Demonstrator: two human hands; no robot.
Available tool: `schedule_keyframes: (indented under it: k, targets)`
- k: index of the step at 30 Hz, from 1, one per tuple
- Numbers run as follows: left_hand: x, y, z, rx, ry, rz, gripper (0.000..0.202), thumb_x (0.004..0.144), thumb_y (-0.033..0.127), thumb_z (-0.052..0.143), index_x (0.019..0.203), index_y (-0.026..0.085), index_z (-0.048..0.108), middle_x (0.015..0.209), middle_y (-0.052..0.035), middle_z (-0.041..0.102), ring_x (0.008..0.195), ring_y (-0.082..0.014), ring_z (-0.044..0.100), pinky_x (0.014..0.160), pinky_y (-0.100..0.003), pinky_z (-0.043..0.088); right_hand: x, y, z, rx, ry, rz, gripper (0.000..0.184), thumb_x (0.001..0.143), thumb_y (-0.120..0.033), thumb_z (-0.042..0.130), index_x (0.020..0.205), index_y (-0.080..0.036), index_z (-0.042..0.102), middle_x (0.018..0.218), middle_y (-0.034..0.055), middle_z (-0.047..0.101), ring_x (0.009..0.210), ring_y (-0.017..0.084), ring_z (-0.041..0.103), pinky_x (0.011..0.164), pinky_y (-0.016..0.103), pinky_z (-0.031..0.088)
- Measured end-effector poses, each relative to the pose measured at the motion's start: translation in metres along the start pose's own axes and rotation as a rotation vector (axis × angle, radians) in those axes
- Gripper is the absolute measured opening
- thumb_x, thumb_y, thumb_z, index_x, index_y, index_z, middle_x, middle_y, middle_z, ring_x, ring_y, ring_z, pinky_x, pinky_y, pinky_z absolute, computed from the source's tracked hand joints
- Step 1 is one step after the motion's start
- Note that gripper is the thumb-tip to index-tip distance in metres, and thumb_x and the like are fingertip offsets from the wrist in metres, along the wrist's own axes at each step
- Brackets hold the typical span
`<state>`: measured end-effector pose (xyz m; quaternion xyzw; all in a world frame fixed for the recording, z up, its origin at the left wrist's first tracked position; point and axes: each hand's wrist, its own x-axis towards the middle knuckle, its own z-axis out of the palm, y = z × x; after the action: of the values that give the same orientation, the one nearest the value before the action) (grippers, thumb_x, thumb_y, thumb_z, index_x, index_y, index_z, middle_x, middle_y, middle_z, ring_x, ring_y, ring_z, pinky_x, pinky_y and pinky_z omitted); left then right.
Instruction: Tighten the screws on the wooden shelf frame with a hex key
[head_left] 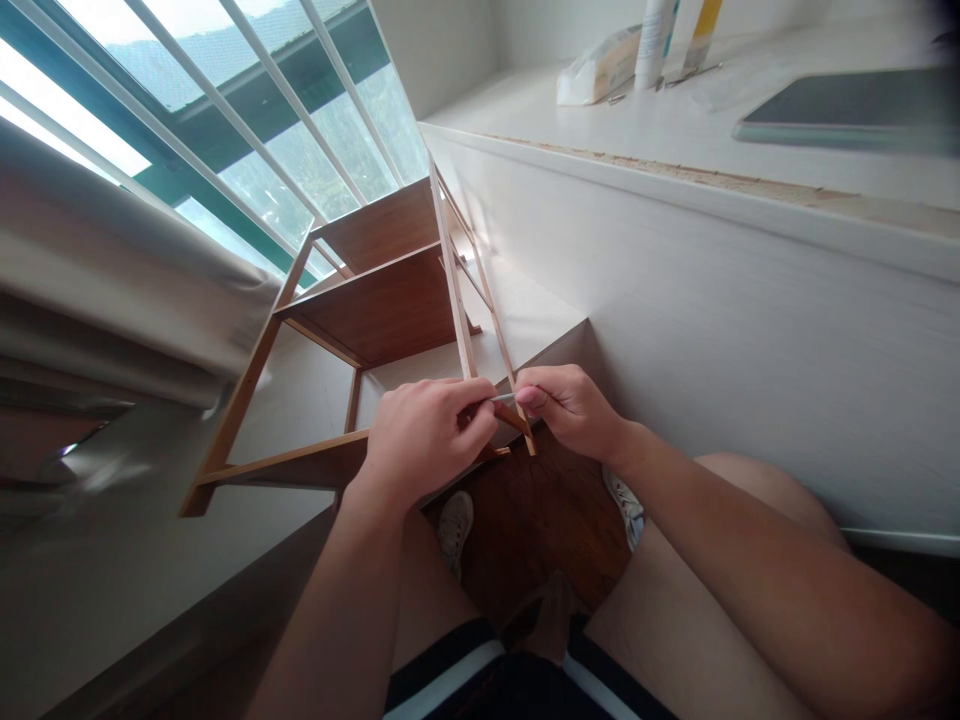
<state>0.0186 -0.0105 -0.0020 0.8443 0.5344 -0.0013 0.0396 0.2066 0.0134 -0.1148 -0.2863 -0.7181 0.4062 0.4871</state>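
Note:
Between my two hands runs a thin, pale grey, stick-like piece [504, 397], of which only a short length shows. My left hand [427, 435] is closed, pinching its left end between thumb and forefinger. The other end disappears into the curled fingers of my right hand [566, 405]. What kind of piece it is cannot be made out. Just beyond both hands stands a brown wooden shelf rack [375, 305] with slanted side frames, and my left hand covers part of its lowest shelf.
A white desk or cabinet [712, 260] with a chipped front edge rises at the right. On it lie a dark flat device [847, 108], a white tube [654, 45] and a plastic-wrapped packet [600, 68]. A barred window [262, 110] and curtain [112, 260] are at the left.

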Motion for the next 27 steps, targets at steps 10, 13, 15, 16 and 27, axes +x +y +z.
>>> schedule_keyframes:
  k: [10, 13, 15, 16, 27]
  targets:
    - [0.000, 0.000, -0.001, 0.001, 0.001, -0.010, 0.027, 0.092, 0.036, 0.044, 0.086, 0.030, 0.070, 0.079, 0.0009, 0.072, 0.071, -0.0192, 0.060, 0.059, -0.032, 0.024, -0.001, -0.018, 0.009, 0.110, 0.058, 0.179, 0.057, 0.101, -0.055, 0.043, 0.058, -0.017, 0.047, 0.053, -0.0030, 0.043, 0.053, 0.010, 0.041, 0.056, 0.025, 0.034]
    - [0.000, 0.000, 0.000, -0.001, -0.003, -0.008, 0.027, 0.092, 0.035, 0.044, 0.088, 0.030, 0.071, 0.080, 0.0013, 0.073, 0.071, -0.0192, 0.061, 0.059, -0.032, 0.025, -0.001, -0.019, 0.010, 0.170, 0.069, 0.245, 0.060, 0.099, -0.058, 0.045, 0.055, -0.017, 0.047, 0.050, -0.0027, 0.044, 0.051, 0.009, 0.040, 0.053, 0.026, 0.032]
    - [0.000, 0.000, 0.000, -0.003, -0.003, -0.008, 0.027, 0.092, 0.035, 0.045, 0.090, 0.031, 0.071, 0.084, 0.0017, 0.074, 0.073, -0.0192, 0.062, 0.060, -0.032, 0.026, -0.002, -0.019, 0.011, 0.214, 0.075, 0.276, 0.062, 0.099, -0.058, 0.046, 0.053, -0.017, 0.046, 0.048, -0.0026, 0.044, 0.049, 0.009, 0.039, 0.053, 0.026, 0.032]
    - [0.000, 0.000, 0.000, -0.003, -0.003, -0.008, 0.027, 0.092, 0.035, 0.045, 0.091, 0.031, 0.071, 0.086, 0.0018, 0.074, 0.074, -0.0192, 0.062, 0.060, -0.032, 0.027, -0.002, -0.020, 0.012, 0.234, 0.073, 0.288, 0.063, 0.099, -0.058, 0.046, 0.051, -0.017, 0.046, 0.046, -0.0025, 0.043, 0.048, 0.009, 0.039, 0.052, 0.026, 0.032]
    - [0.000, 0.000, 0.001, 0.007, 0.004, -0.012, 0.027, 0.093, 0.036, 0.045, 0.090, 0.031, 0.071, 0.085, 0.0018, 0.074, 0.075, -0.0195, 0.063, 0.060, -0.032, 0.027, 0.001, -0.014, 0.002, 0.029, 0.003, 0.161, 0.051, 0.100, -0.054, 0.046, 0.065, -0.018, 0.049, 0.059, -0.0025, 0.047, 0.057, 0.011, 0.043, 0.058, 0.026, 0.033]
